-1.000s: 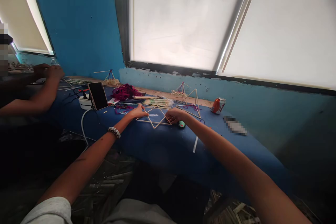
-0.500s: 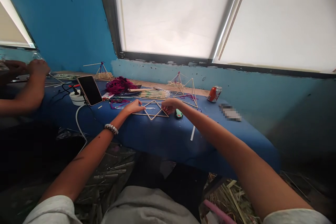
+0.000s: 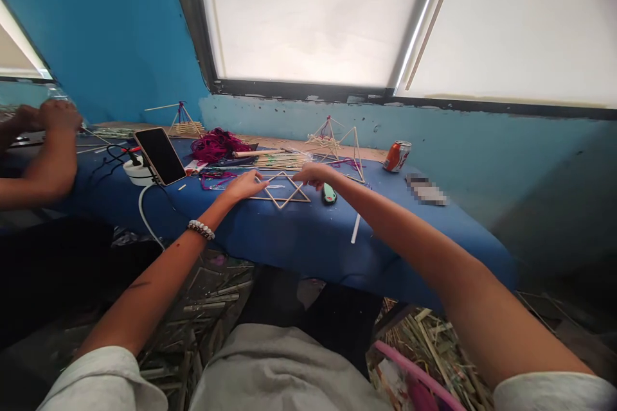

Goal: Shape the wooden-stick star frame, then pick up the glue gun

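Star on the surface, the person's twelve o'clock — likely light, stiff, snappable; best held at crossings. Left hand: fingers pinching its ten-o'clock corner. Right hand: fingers at two — closure hidden from me.

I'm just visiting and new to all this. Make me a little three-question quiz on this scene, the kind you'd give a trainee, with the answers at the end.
1. On which wrist does the person wear a bracelet, left or right?
2. True or false: seen from the head camera, the can is to the right of the yarn.
3. The stick frame between the left hand and right hand looks most like:
A) a circle
B) a ladder
C) a star

Key: 1. Left. 2. True. 3. C.
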